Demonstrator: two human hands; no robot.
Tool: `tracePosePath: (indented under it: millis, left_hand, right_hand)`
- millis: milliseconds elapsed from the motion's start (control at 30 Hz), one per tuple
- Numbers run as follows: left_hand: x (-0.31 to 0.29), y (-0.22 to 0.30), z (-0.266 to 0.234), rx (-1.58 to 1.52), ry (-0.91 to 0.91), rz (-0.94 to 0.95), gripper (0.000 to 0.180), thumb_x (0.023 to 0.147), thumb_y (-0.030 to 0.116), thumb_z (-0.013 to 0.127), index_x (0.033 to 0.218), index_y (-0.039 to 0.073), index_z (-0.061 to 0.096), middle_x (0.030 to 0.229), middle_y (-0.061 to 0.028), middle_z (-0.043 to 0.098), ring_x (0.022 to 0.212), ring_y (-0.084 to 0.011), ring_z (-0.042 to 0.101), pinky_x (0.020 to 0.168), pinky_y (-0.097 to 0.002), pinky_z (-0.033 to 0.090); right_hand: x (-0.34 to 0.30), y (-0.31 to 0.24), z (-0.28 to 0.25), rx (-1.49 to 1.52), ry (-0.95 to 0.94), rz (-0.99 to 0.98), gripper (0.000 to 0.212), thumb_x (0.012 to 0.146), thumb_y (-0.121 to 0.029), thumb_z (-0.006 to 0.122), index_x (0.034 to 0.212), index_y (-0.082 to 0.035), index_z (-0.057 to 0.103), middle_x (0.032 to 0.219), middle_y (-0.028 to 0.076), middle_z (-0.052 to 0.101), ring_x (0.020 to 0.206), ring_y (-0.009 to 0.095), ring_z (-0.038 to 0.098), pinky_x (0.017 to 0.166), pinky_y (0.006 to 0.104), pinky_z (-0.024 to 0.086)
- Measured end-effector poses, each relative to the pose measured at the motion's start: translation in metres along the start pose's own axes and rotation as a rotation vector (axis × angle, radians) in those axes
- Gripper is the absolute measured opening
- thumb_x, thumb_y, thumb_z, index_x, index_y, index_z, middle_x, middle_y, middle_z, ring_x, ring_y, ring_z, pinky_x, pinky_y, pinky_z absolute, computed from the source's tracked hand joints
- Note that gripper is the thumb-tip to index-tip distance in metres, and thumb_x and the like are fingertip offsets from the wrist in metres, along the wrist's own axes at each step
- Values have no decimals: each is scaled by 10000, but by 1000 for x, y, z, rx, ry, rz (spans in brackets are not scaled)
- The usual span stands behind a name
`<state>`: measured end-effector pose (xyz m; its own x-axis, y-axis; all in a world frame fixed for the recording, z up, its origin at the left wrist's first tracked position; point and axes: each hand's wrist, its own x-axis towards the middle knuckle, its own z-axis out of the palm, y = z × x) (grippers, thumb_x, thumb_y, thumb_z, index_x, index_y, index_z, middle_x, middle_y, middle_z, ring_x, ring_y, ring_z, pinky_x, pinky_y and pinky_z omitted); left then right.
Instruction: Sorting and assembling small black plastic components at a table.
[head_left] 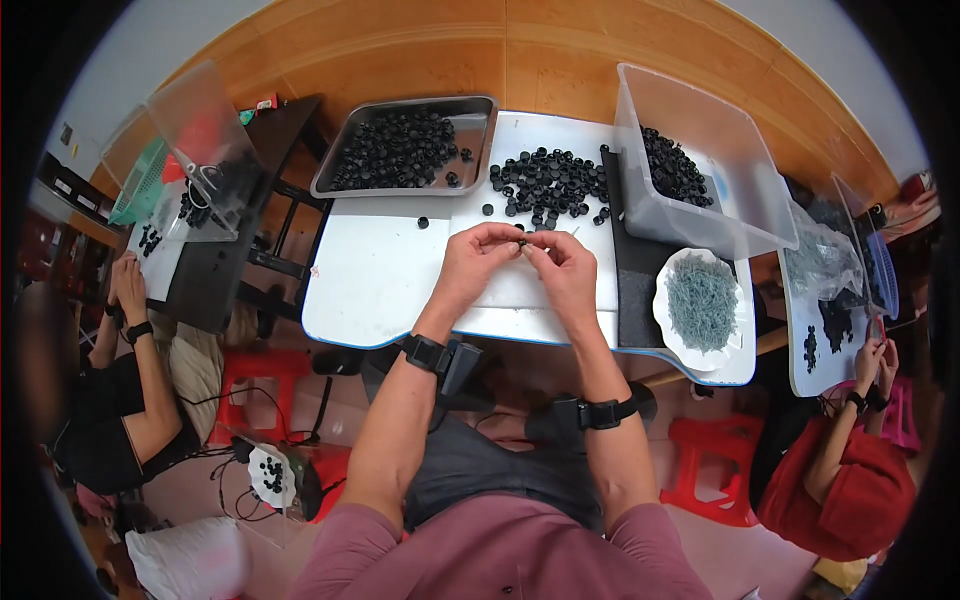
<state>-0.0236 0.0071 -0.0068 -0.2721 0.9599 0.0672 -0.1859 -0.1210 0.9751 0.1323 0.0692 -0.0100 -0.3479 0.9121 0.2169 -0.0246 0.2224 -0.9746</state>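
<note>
My left hand [480, 255] and my right hand [563, 268] meet over the white table, fingertips pinched together. Between them is a small black round part [521, 243], mostly hidden by the fingers; a thin pale strand seems to stick out beside the right fingers. Just beyond my hands lies a loose pile of small black caps [550, 185]. One black cap [422, 223] sits apart, left of my left hand. To the right of my right hand, a white scalloped plate [664, 318] holds a heap of thin grey-green strands [703, 303].
A metal tray [480, 150] of black caps stands at the back left. A clear plastic bin [700, 225] with more caps stands at the back right, partly on a dark mat [636, 270]. Co-workers sit at tables on both sides. Red stools [705, 470] stand below.
</note>
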Motion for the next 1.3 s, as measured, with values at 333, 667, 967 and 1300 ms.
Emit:
tracePosePath:
  millis: [333, 667, 967, 1300]
  left_hand:
    - [1, 0, -1, 37, -12, -14, 229, 927, -29, 704, 1155, -20, 687, 1059, -96, 737, 985, -141, 713, 880, -262, 574]
    - [0, 0, 1, 53, -35, -28, 210, 916, -26, 721, 1124, -17, 702, 1054, -76, 743, 947, -126, 709, 867, -253, 570]
    - [6, -5, 18, 522, 270, 171, 263, 896, 5, 726, 1158, -13, 704, 1025, -44, 671, 880, -103, 645, 803, -261, 539]
    - [16, -3, 16, 961, 169, 329, 273, 854, 102, 772, 1109, 12, 737, 899, -95, 669, 730, -165, 617, 676, -314, 513]
  right_hand:
    - [13, -7, -14, 100, -191, 200, 154, 895, -78, 756, 1010, 25, 758, 785, 1, 696, 633, 45, 561, 557, 217, 447]
    - [17, -10, -23, 110, -264, 221, 144, 883, -63, 757, 989, 28, 723, 784, 12, 684, 638, 55, 575, 553, 223, 459]
    - [7, 2, -28, 242, 41, 84, 108, 890, 0, 719, 962, 1, 638, 790, 28, 676, 644, 73, 638, 543, 211, 473]
    - [3, 6, -23, 137, 60, 39, 150, 881, -13, 737, 1013, 19, 673, 845, 31, 704, 680, 51, 631, 605, 211, 498]
